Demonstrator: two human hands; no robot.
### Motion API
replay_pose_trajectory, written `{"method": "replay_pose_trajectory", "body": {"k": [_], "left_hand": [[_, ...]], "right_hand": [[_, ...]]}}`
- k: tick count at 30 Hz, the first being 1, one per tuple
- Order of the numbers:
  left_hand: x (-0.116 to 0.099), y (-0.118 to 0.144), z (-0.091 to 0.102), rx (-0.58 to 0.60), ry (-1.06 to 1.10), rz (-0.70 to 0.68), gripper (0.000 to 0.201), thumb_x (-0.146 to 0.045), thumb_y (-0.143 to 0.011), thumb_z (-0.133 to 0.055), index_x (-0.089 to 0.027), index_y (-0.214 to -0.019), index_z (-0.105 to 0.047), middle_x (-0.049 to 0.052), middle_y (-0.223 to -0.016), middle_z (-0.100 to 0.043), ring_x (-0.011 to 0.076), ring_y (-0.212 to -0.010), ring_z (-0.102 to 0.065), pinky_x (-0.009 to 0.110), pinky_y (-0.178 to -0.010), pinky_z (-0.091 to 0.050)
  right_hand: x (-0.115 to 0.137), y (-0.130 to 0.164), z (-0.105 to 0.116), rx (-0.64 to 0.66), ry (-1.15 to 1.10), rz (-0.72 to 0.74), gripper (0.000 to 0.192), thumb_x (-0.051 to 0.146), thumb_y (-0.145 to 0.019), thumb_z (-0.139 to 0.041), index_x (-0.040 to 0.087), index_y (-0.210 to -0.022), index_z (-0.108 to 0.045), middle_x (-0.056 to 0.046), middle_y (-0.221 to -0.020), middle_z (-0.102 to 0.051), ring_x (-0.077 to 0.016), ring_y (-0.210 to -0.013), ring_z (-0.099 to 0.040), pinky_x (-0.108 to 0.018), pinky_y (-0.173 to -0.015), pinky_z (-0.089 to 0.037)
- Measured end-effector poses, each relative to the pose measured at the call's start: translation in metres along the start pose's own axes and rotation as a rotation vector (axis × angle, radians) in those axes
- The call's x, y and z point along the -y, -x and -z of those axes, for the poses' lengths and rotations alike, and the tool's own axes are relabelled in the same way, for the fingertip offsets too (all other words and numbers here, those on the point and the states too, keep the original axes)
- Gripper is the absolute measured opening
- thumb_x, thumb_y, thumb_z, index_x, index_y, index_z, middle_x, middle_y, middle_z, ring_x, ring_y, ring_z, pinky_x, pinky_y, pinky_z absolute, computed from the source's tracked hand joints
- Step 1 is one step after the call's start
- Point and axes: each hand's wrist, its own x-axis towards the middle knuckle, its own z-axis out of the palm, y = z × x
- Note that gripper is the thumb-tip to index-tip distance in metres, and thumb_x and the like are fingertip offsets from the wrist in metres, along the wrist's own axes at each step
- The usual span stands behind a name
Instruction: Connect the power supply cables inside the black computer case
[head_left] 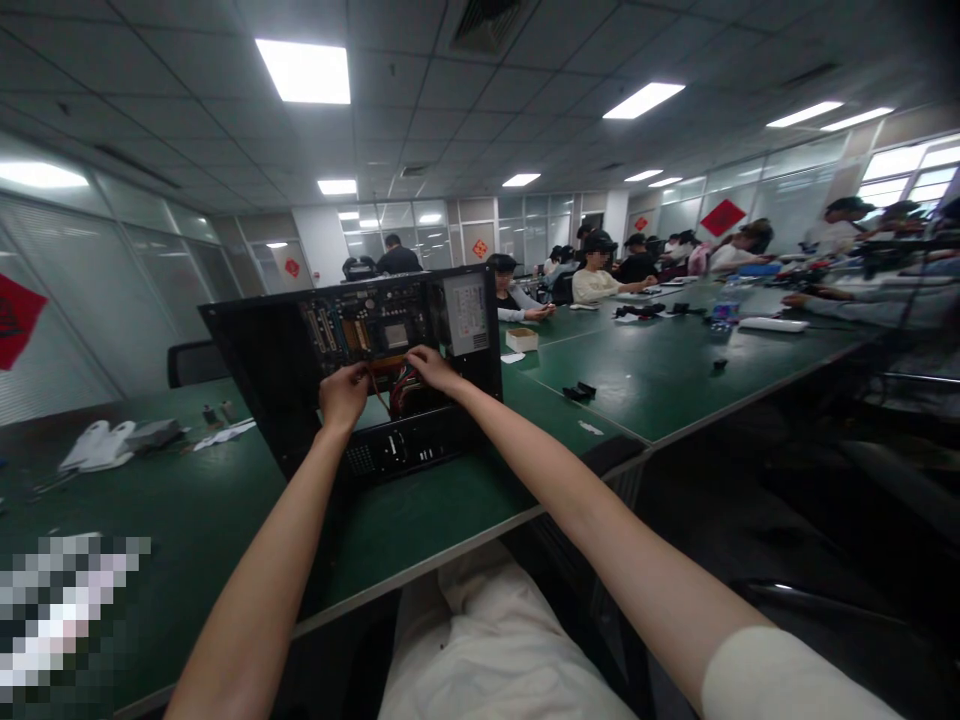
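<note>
Open computer case (285,370) upright, crosswise

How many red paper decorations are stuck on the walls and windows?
4 that I can make out: a big one at the far left, a small one on the back wall, one on the glass further along, one at the right. More may be hidden.

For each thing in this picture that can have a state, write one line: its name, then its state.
computer case: open, insides exposed
left hand: closed, inside the case
right hand: fingers on the red cables
ceiling lights: on
small white box: open
</note>
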Motion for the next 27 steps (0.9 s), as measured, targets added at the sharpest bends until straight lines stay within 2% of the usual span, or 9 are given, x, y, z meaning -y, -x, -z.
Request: {"method": "replay_pose_trajectory", "body": {"k": [2,4,6,9,12,16,19,24,27], "left_hand": [[-0.003,0.0,-0.005,0.126,-0.042,-0.151,0.038,-0.033,-0.088,-0.054,-0.029,-0.122,-0.07,0.008,-0.12,-0.072,0.0286,-0.108,-0.066,0.038,-0.087,-0.051],[-0.005,0.0,-0.009,0.203,-0.085,-0.271,0.038,-0.032,-0.088,-0.055,-0.033,-0.123,-0.069,0.005,-0.123,-0.07,0.0284,-0.112,-0.065,0.039,-0.09,-0.051],[-0.005,0.0,-0.011,0.241,-0.108,-0.292,0.039,-0.032,-0.088,-0.056,-0.033,-0.124,-0.068,0.005,-0.123,-0.07,0.0283,-0.113,-0.065,0.039,-0.092,-0.051],[-0.003,-0.002,-0.013,0.267,-0.108,-0.266,0.039,-0.033,-0.088,-0.057,-0.032,-0.126,-0.068,0.006,-0.122,-0.071,0.0287,-0.112,-0.066,0.039,-0.092,-0.051],[-0.003,-0.001,-0.013,0.29,-0.127,-0.268,0.039,-0.034,-0.088,-0.058,-0.032,-0.126,-0.067,0.005,-0.122,-0.071,0.0284,-0.112,-0.066,0.038,-0.092,-0.051],[-0.008,-0.001,-0.011,0.319,-0.187,-0.262,0.038,-0.035,-0.09,-0.058,-0.032,-0.127,-0.067,0.005,-0.124,-0.07,0.0277,-0.113,-0.065,0.035,-0.093,-0.05],[-0.01,-0.001,-0.012,0.355,-0.186,-0.292,0.039,-0.033,-0.09,-0.058,-0.03,-0.128,-0.066,0.006,-0.123,-0.071,0.0281,-0.114,-0.065,0.035,-0.094,-0.05],[-0.007,-0.003,-0.015,0.444,-0.146,-0.375,0.042,-0.025,-0.086,-0.062,-0.025,-0.128,-0.067,0.008,-0.118,-0.072,0.0254,-0.109,-0.067,0.031,-0.094,-0.048],[-0.006,-0.004,-0.016,0.482,-0.151,-0.397,0.041,-0.028,-0.087,-0.061,-0.025,-0.128,-0.067,0.008,-0.116,-0.073,0.0252,-0.106,-0.068,0.031,-0.092,-0.048]], "right_hand": [[0.0,0.003,-0.002,0.148,-0.051,0.022,0.017,0.028,-0.092,-0.052,0.017,-0.097,-0.064,0.001,-0.087,-0.064,-0.0117,-0.077,-0.059,-0.022,-0.07,-0.05],[-0.001,0.007,-0.003,0.267,-0.102,0.029,0.019,0.029,-0.092,-0.052,0.016,-0.098,-0.064,0.001,-0.086,-0.062,-0.0109,-0.072,-0.057,-0.019,-0.061,-0.049],[-0.001,0.01,-0.003,0.304,-0.127,0.032,0.02,0.03,-0.092,-0.052,0.016,-0.1,-0.065,0.001,-0.088,-0.062,-0.011,-0.071,-0.057,-0.018,-0.056,-0.047],[-0.002,0.012,-0.002,0.277,-0.098,0.088,0.021,0.03,-0.093,-0.053,0.015,-0.099,-0.067,0.0,-0.09,-0.065,-0.0122,-0.078,-0.059,-0.02,-0.063,-0.048],[-0.003,0.011,0.0,0.203,0.023,0.236,0.014,0.025,-0.09,-0.06,0.015,-0.092,-0.07,-0.002,-0.092,-0.068,-0.0125,-0.085,-0.06,-0.023,-0.077,-0.046],[-0.003,0.01,0.002,0.067,0.204,0.388,0.009,0.023,-0.084,-0.071,0.015,-0.087,-0.071,-0.003,-0.09,-0.068,-0.0132,-0.086,-0.058,-0.024,-0.08,-0.042],[-0.004,0.011,0.003,0.042,0.252,0.384,0.006,0.02,-0.082,-0.073,0.015,-0.083,-0.071,-0.002,-0.086,-0.068,-0.0135,-0.085,-0.059,-0.024,-0.078,-0.041],[-0.005,0.012,0.005,0.042,0.269,0.278,0.005,0.018,-0.082,-0.072,0.014,-0.08,-0.072,-0.003,-0.083,-0.07,-0.0132,-0.079,-0.061,-0.023,-0.073,-0.041],[-0.002,0.014,0.005,0.075,0.267,0.234,0.005,0.018,-0.083,-0.071,0.013,-0.081,-0.073,-0.003,-0.082,-0.071,-0.0133,-0.078,-0.062,-0.023,-0.072,-0.041]]}}
